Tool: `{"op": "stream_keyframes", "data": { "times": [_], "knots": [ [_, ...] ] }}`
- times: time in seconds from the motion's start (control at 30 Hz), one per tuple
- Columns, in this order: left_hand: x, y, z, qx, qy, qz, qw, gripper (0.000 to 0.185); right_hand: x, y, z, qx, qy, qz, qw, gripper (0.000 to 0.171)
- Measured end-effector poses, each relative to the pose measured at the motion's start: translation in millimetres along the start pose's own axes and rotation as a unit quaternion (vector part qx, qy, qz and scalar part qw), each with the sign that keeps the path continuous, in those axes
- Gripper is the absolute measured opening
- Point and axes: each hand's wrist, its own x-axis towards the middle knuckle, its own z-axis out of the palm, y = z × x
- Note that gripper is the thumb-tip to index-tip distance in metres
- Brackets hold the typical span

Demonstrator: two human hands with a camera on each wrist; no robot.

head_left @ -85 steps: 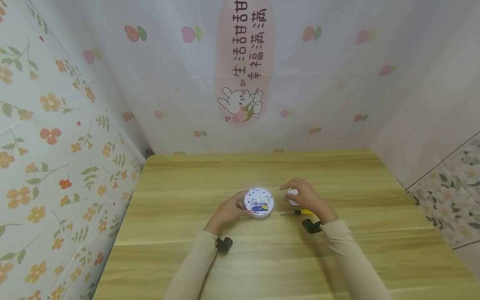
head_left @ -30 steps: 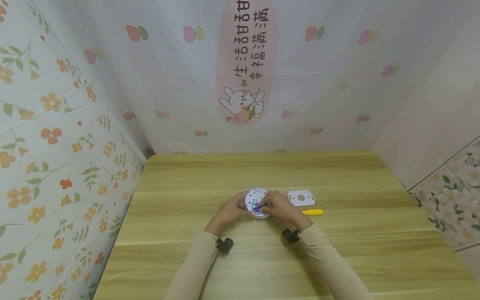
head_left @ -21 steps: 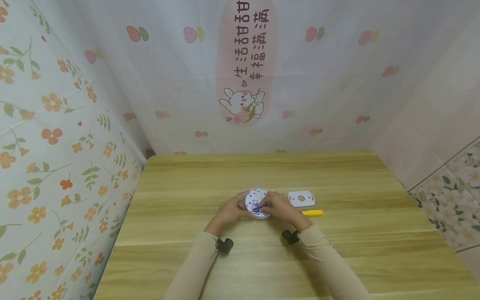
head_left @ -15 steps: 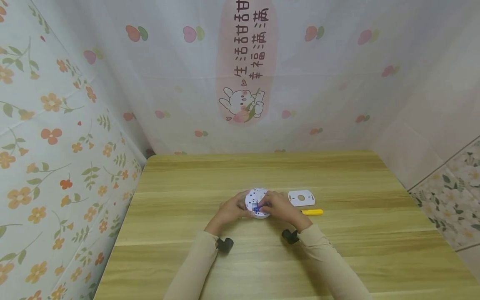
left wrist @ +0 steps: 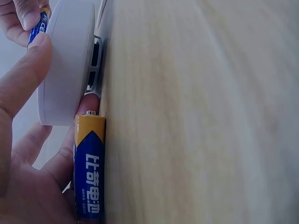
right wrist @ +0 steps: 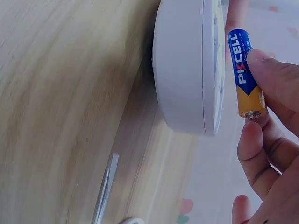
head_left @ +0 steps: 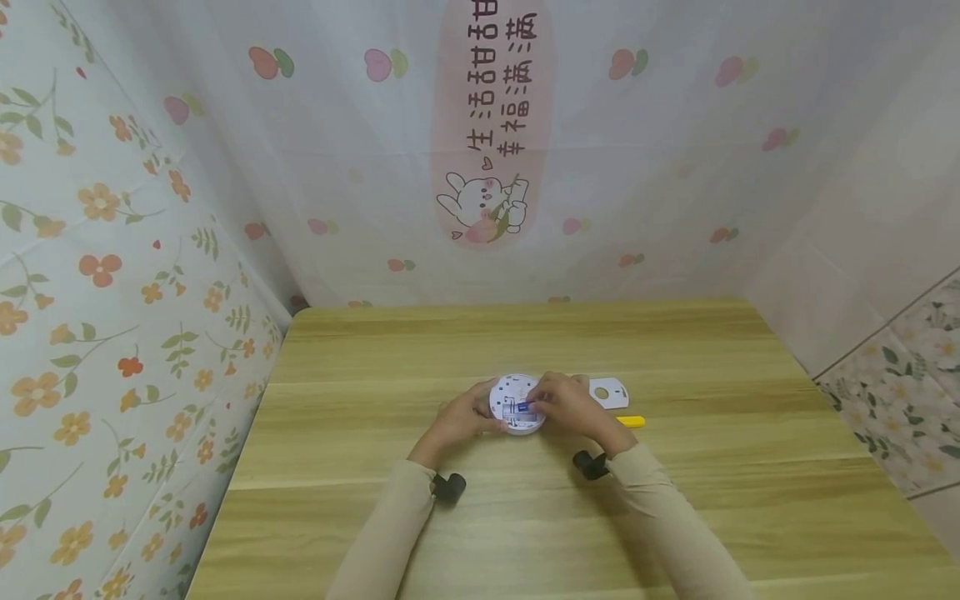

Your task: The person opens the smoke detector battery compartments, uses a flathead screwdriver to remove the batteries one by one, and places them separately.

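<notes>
A round white smoke detector (head_left: 508, 388) stands tilted on the table, its back with the battery compartment facing up toward me. My left hand (head_left: 461, 417) grips its left side, thumb and fingers at the rim. Over the compartment, my right hand (head_left: 568, 408) pinches a blue and yellow battery (right wrist: 244, 70) between thumb and fingers. In the right wrist view this battery is outside the detector's casing (right wrist: 182, 65), its terminal end pointing down. A second battery of the same colours (left wrist: 90, 168) lies by my left palm on the tabletop, seen in the left wrist view.
To the right lies a white mounting plate (head_left: 618, 392) with a round hole, partly behind my right hand. A yellow-handled screwdriver (head_left: 632, 422) lies in front of it, its shaft (right wrist: 106, 186) visible in the right wrist view. Patterned curtains border the wooden table (head_left: 375, 350).
My right hand came from beside the plate to the detector's compartment, then drew slightly up and right with the battery. The left hand keeps its grip on the detector.
</notes>
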Motion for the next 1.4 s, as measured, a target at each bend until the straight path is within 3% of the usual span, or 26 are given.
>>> {"op": "stream_keyframes", "data": {
  "times": [0.33, 0.7, 1.0, 1.4],
  "knots": [
    [-0.2, 0.8, -0.2, -0.002, -0.005, -0.002, 1.0000, 0.085, -7, 12, -6, 0.002, 0.010, 0.024, 1.000, 0.010],
    [-1.5, 2.8, 0.0, -0.002, -0.005, -0.006, 1.0000, 0.084, -25, 27, -13, 0.050, 0.035, -0.003, 0.998, 0.009],
    [-0.9, 3.4, -0.8, -0.016, -0.004, -0.003, 0.9999, 0.086, -37, 43, -20, 0.047, 0.057, -0.013, 0.997, 0.009],
    [-0.7, -0.9, 1.0, -0.013, -0.001, -0.002, 0.9999, 0.086, -50, 62, -21, 0.043, 0.032, 0.008, 0.999, 0.008]
  ]
}}
